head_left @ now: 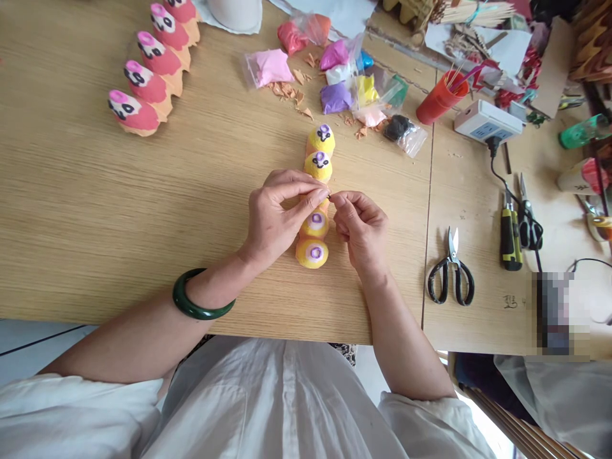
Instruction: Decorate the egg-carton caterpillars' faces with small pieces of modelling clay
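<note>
A row of yellow clay figures (318, 167) with purple and white round faces lies on the wooden table (95, 210), running away from me. My left hand (280, 213) and my right hand (361, 226) meet above the middle of that row. Both pinch a tiny dark bit of clay (330, 194) between thumb and fingertips. The figure under the hands is partly hidden. The nearest yellow figure (312, 252) sits between my wrists. A green bangle (201, 296) is on my left wrist.
A row of pink and red clay figures (153, 70) stands at the far left. Bags of coloured clay (344, 83) lie behind the yellow row. To the right are a red cup (437, 101), a power strip (488, 121), black scissors (450, 271) and a screwdriver (510, 233).
</note>
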Demonstrator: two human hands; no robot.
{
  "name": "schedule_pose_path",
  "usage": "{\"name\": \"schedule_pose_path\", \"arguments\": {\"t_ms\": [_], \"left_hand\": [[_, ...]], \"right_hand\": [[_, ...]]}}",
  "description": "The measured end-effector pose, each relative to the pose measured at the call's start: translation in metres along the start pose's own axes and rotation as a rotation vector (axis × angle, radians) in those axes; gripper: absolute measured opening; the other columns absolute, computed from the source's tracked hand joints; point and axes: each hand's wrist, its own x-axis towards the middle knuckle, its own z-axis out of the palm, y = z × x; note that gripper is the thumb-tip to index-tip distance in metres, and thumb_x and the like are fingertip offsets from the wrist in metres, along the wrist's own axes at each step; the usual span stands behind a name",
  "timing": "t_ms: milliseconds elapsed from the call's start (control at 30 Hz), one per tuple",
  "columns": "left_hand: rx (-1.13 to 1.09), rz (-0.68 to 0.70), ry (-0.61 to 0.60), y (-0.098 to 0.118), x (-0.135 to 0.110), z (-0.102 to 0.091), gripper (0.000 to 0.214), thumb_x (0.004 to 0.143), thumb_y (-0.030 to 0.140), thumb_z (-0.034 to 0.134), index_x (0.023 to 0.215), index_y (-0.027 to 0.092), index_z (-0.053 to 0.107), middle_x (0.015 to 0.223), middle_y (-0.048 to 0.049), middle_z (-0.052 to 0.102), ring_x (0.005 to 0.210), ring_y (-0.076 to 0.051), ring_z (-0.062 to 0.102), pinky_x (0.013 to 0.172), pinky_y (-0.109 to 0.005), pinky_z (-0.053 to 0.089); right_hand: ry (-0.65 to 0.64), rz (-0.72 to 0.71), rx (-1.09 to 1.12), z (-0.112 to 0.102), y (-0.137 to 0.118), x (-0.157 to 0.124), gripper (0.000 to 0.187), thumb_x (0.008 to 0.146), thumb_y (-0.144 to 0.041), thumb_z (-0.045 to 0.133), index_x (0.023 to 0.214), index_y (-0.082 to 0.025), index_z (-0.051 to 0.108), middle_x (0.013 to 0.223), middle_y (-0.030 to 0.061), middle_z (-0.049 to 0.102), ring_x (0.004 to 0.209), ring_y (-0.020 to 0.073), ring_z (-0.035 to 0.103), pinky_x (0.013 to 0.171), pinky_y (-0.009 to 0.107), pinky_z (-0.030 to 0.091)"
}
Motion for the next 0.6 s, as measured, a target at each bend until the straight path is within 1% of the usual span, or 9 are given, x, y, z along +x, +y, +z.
{"name": "schedule_pose_path", "arguments": {"t_ms": [100,233,367,600], "left_hand": [[-0.019,0.021,0.002,-0.0014,-0.0001,0.0002,0.007,0.097,0.028,0.078,0.094,0.03,0.085,0.099,0.0,0.081,0.105,-0.02,0.074,0.098,-0.039,0.061],[0.016,0.048,-0.042,0.0014,0.0007,-0.0011,0.011,0.099,0.03,0.075,0.093,0.03,0.085,0.1,0.0007,0.083,0.105,-0.02,0.075,0.1,-0.038,0.06],[0.074,0.032,-0.047,0.0064,0.0012,-0.0023,0.016,0.104,0.031,0.069,0.099,0.03,0.084,0.108,0.0002,0.083,0.11,-0.021,0.074,0.104,-0.039,0.059],[0.117,0.041,-0.037,0.003,0.0021,-0.0012,0.013,0.1,0.036,0.074,0.09,0.03,0.081,0.102,0.0003,0.083,0.106,-0.022,0.075,0.103,-0.044,0.061]], "right_hand": [[0.008,-0.026,-0.009,0.0004,0.0005,0.0006,0.044,0.077,-0.058,0.091,0.083,-0.02,0.07,0.057,-0.0089,0.043,0.052,0.0057,0.036,0.05,0.022,0.036],[0.036,-0.03,-0.068,-0.0004,0.002,0.0016,0.048,0.076,-0.064,0.089,0.081,-0.021,0.068,0.06,-0.0075,0.047,0.054,0.0067,0.041,0.051,0.022,0.039],[0.041,-0.034,-0.069,-0.0012,0.0021,0.0018,0.048,0.077,-0.064,0.088,0.082,-0.021,0.067,0.061,-0.007,0.047,0.055,0.0069,0.042,0.052,0.022,0.04],[0.042,-0.001,-0.1,-0.0007,0.0005,0.002,0.051,0.076,-0.068,0.087,0.082,-0.022,0.067,0.062,-0.0054,0.047,0.057,0.0085,0.044,0.049,0.023,0.037]]}}
